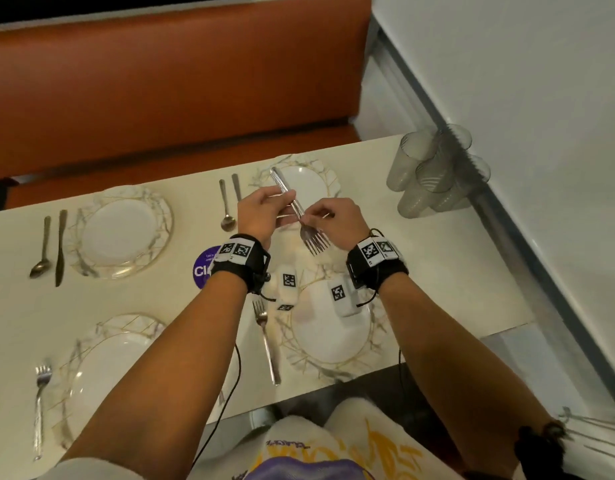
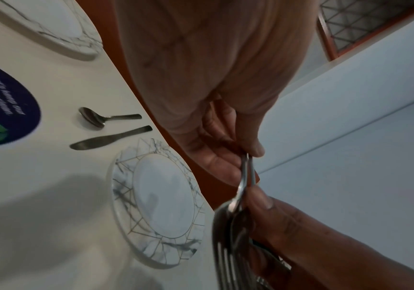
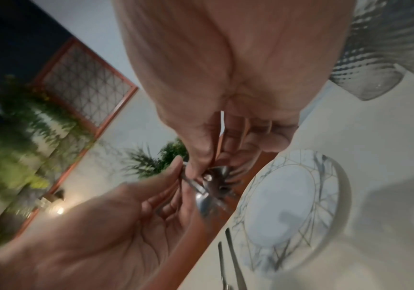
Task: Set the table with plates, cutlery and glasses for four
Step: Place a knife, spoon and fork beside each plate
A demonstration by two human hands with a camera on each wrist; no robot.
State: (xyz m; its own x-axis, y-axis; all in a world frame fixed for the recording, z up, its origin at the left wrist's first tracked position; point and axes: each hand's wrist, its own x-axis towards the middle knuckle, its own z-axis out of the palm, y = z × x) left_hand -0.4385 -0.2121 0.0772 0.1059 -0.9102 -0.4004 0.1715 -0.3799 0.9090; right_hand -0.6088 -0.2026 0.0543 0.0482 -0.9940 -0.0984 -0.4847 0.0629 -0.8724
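Note:
Above the far right plate (image 1: 307,180) my two hands hold two metal forks (image 1: 311,239) stacked together, tines toward me. My left hand (image 1: 286,199) grips the handles; in the left wrist view its fingertips (image 2: 228,168) pinch both handles. My right hand (image 1: 307,216) pinches the forks (image 2: 228,235) at the neck just above the tines. The right wrist view, blurred, has the forks (image 3: 211,188) between both hands. Marbled plates also lie at far left (image 1: 124,233), near right (image 1: 328,336) and near left (image 1: 101,372).
A spoon (image 1: 42,252) and knife (image 1: 60,247) lie left of the far left plate, another spoon (image 1: 226,207) and knife (image 1: 236,187) left of the far right one. Single forks (image 1: 268,344) (image 1: 41,403) lie by the near plates. Clear glasses (image 1: 434,171) lie heaped at the far right corner. An orange bench (image 1: 177,81) runs behind.

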